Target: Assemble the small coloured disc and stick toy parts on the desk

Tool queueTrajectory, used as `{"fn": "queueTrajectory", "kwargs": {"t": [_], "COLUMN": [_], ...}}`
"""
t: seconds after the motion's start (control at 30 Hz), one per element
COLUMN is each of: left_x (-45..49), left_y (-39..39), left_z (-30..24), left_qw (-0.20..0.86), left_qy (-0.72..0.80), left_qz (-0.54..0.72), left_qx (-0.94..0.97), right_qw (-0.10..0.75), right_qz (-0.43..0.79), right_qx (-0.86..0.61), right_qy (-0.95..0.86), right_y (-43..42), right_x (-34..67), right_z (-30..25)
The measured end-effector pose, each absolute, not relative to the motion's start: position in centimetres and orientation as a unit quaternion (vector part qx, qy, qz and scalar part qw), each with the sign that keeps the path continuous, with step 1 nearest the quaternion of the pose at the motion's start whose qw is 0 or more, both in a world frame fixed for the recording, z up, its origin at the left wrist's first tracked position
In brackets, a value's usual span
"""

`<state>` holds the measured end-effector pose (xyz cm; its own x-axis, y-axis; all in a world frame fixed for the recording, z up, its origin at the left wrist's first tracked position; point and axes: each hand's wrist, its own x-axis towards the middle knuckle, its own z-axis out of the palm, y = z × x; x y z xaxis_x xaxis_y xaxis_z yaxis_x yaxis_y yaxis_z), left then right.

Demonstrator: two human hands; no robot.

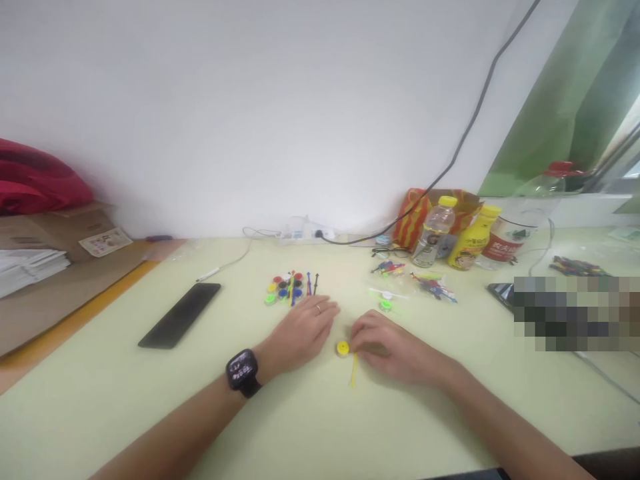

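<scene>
My left hand (pixel 303 330) rests over the table with its fingers stretched out together, nothing visible in it. Just beyond its fingertips are several colored round caps (pixel 283 285) with thin plastic sticks, among them a blue stick (pixel 309 284) and a black one (pixel 316 284). My right hand (pixel 387 347) is curled, its fingers pinched at the upper end of a thin yellow plastic strip (pixel 354 373); that end is hidden by the fingers. Against its fingertips, between the two hands, sits a round yellow cap (pixel 343 349).
Behind my right hand lie a white and a green propeller-like piece (pixel 385 305) and small bagged parts (pixel 434 288). Bottles (pixel 463 243) stand at the back right. A black phone (pixel 180 316) lies left, near a cardboard box (pixel 60 243). A power strip (pixel 305 230) runs along the wall.
</scene>
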<state>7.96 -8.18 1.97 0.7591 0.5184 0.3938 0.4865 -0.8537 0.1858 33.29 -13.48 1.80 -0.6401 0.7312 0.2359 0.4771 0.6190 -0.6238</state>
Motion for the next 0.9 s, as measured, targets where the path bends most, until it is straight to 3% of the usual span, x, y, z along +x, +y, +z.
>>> {"fn": "queueTrajectory", "kwargs": {"t": [0.1, 0.6, 0.9], "left_x": [8.4, 9.3, 9.6], "left_y": [-10.1, -9.4, -10.0], "left_z": [2.8, 1.0, 1.8], "left_qw": [0.157, 0.438, 0.487], "left_qy": [0.214, 0.3, 0.266], "left_qz": [0.199, 0.296, 0.321], "left_qx": [0.943, 0.794, 0.767], "right_qw": [0.243, 0.344, 0.391], "right_qz": [0.271, 0.449, 0.349], "right_qx": [-0.351, -0.379, -0.376], "right_qy": [-0.863, -0.732, -0.764], "right_y": [-13.4, -14.0, -13.7], "right_x": [33.3, 32.8, 31.4], "right_z": [1.7, 2.5, 0.6]}}
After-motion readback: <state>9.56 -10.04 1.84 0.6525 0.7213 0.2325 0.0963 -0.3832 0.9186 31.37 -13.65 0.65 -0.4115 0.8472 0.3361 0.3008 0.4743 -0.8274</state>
